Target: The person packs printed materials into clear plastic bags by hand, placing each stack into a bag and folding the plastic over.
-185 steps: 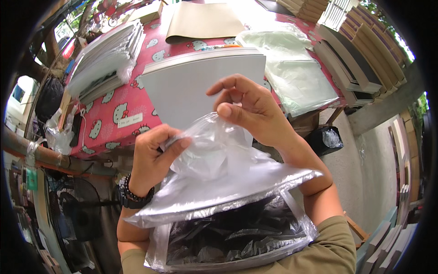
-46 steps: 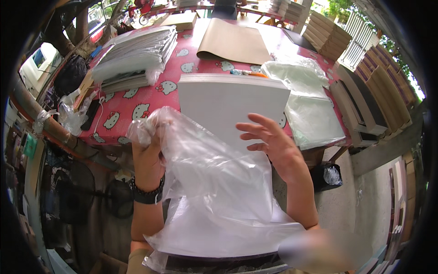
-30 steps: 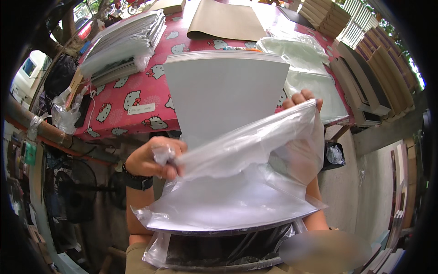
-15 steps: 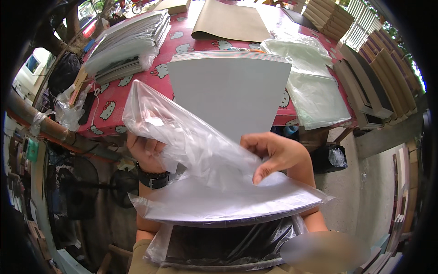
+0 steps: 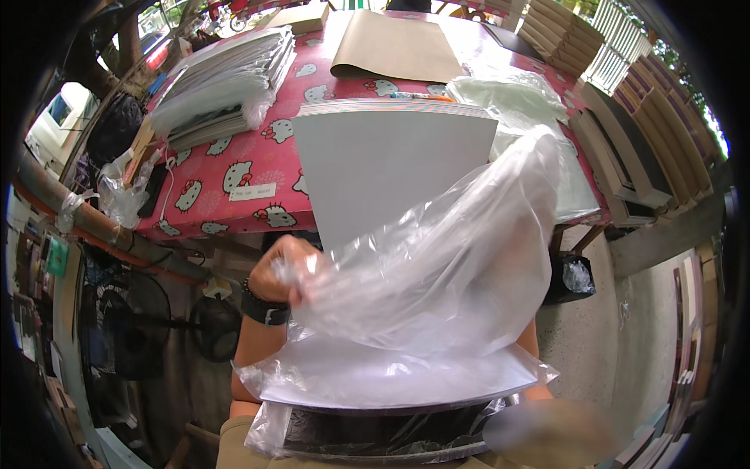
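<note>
spreading across the middle, loose clear plastic [image 5: 437, 273] could tear or crease if the two hands pull on it unevenly. it passes in front of a tall pale stack of sheets [image 5: 394, 168], whose corner might snag it. below, close to the body, lies a white sheet [image 5: 391, 379] under plastic, above a dark panel [image 5: 375, 428], also wrapped; both could slide, since plastic is slippery. the left hand [image 5: 287, 270] is clamped on a bunched end of the plastic, so wrinkles may set there. the right hand [image 5: 517, 242] shows only hazily through the plastic; whether its fingers grip cannot be told.

beneath everything is a bare concrete floor [image 5: 578, 352]. a big table in a pink cloth [image 5: 258, 156] with cartoon cats stands ahead. right of it are stacked brown boards [image 5: 676, 141]. on the cloth, a plastic-wrapped pile [image 5: 226, 82] sits at left, a curled brown sheet [image 5: 394, 51] at the far middle, folded clear bags [image 5: 512, 102] at right. a dark fan [image 5: 133, 328] stands lower left, a black bin [image 5: 558, 291] lower right. smallest is a white label [image 5: 251, 192] near the table's front edge.
</note>
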{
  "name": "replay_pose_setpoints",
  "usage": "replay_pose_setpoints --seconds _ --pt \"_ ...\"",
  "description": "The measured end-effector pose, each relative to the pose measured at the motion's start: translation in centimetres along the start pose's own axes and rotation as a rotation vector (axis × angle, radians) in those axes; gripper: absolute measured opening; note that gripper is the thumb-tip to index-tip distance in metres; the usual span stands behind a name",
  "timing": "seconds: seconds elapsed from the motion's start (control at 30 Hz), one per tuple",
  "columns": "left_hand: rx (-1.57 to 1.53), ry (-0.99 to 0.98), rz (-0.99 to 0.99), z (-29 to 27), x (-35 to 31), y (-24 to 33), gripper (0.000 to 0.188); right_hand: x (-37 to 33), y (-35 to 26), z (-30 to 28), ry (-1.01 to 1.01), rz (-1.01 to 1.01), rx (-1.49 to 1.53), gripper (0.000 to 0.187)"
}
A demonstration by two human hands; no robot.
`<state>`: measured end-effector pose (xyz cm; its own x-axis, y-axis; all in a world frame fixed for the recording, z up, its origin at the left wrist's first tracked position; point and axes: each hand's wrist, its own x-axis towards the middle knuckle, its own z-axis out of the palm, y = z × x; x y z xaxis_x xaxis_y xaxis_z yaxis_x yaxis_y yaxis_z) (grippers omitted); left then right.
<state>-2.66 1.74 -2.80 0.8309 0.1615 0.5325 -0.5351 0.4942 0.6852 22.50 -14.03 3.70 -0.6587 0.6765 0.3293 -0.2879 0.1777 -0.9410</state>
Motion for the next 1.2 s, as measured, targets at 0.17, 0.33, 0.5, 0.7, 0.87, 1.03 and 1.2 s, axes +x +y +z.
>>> replay_pose_setpoints --seconds 0.17,0.33,0.5,0.7,0.87,1.03,1.2 --pt "0.307 1.348 -0.246 2.3 2.8 1.2 0.032 1.1 0.3 1.7 -0.363 -0.158 -0.11 0.073" --pt "0.288 0.739 -0.163 2.1 2.7 0.7 0.042 1.2 -0.8 1.4 -0.043 0.1 -0.267 0.083" --pt "0.144 0.788 -0.109 2.0 4.3 -0.6 0.042 1.2 -0.2 -0.6 0.14 -0.013 -0.099 0.092" --pt "0.038 0.792 0.128 0.6 2.6 1.2 0.048 1.2 1.2 -3.5 0.18 -0.583 0.446 0.103" --pt "0.101 0.601 0.164 0.7 2.4 3.7 0.048 0.8 0.2 -1.7 0.129 0.138 0.129 0.081" --pt "0.374 0.843 0.16 0.6 2.8 5.4 0.047 1.3 -1.3 -0.8 -0.181 -0.259 -0.218 0.009" --pt "0.468 0.85 0.075 2.7 4.3 4.6 0.046 -3.1 2.1 -2.5 0.879 -0.65 0.432 0.043"
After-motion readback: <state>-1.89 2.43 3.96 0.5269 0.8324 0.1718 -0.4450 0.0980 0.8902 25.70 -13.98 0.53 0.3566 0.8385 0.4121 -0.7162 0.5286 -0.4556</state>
